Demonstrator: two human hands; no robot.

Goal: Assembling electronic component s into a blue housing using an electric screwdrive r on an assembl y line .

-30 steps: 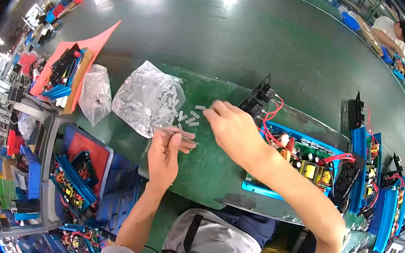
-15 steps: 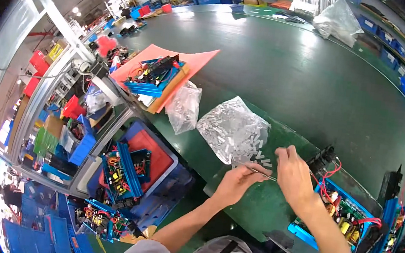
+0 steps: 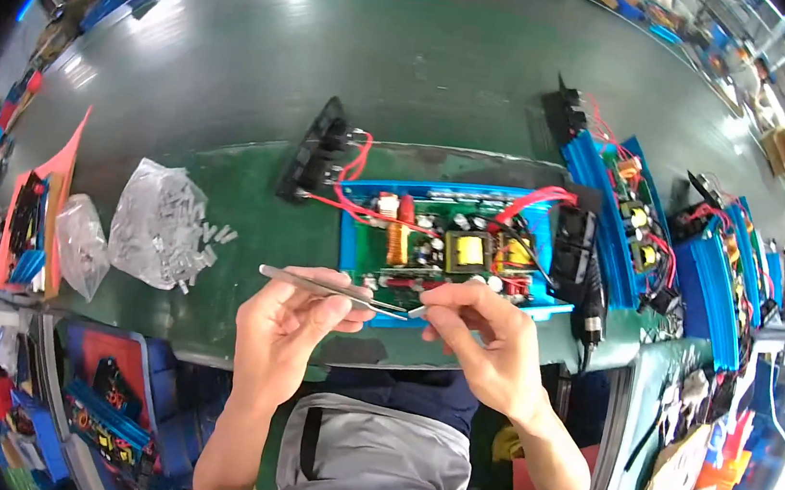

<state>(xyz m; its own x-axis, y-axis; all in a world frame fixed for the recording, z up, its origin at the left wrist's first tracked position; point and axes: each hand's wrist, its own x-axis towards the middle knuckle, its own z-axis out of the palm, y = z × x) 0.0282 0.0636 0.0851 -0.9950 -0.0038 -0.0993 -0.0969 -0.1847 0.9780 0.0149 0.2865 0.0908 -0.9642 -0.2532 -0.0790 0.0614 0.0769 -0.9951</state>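
The left hand (image 3: 281,329) pinches metal tweezers (image 3: 334,290), long axis running rightward; their tips meet a small pale part (image 3: 417,312) gripped by the right hand's (image 3: 488,338) closed fingers, just before the circuit board (image 3: 450,247).

Both hands bare: left hand (image 3: 286,330), right hand (image 3: 488,338). No gloves, rings or watch visible. Forearms uncovered from each grip back toward the elbows. Light grey short-sleeved top (image 3: 367,470) below the grips, a sleeve edge showing at the right elbow. Narrow dark vertical strip on the chest, left of centre. Dark blue garment just under the grips, above the grey top.
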